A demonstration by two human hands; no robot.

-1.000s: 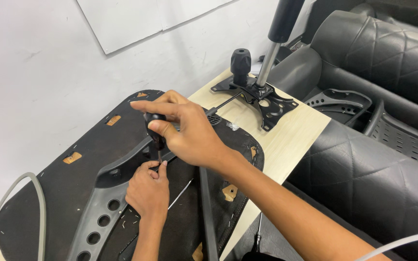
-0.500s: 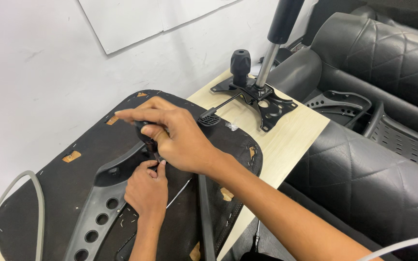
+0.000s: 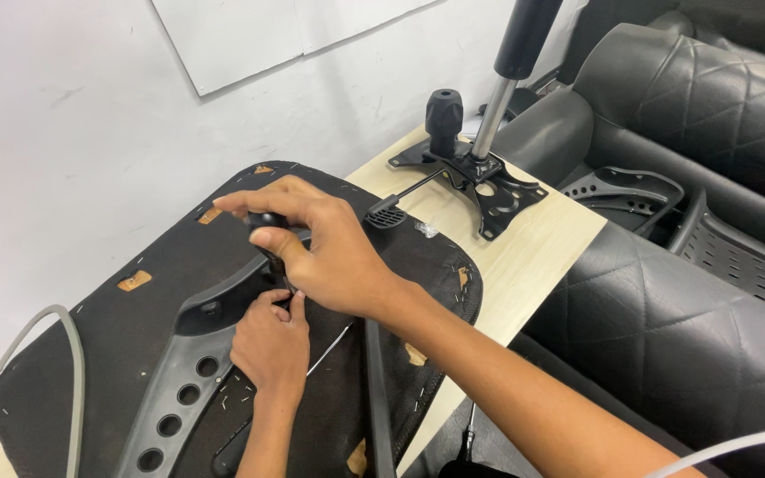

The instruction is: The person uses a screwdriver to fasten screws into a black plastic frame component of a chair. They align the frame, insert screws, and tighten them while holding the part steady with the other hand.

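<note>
An upturned black chair seat point(image 3: 170, 257) lies on a light wooden table point(image 3: 533, 257). A black plastic armrest bracket point(image 3: 179, 381) with round holes rests on the seat. My right hand point(image 3: 312, 248) grips the black handle of a screwdriver point(image 3: 269, 232) held upright over the bracket. My left hand point(image 3: 269, 350) pinches the screwdriver's lower shaft where it meets the bracket. The tip is hidden by my fingers.
A black metal chair tilt mechanism point(image 3: 480, 177) with a knob and gas-lift cylinder point(image 3: 515, 62) stands at the table's far end. Black quilted chair backs point(image 3: 683, 292) crowd the right side. A grey cable point(image 3: 64, 354) loops at the left. A white wall stands behind.
My right hand has shifted left and turned around the screwdriver handle. My left hand stays at the shaft's base.
</note>
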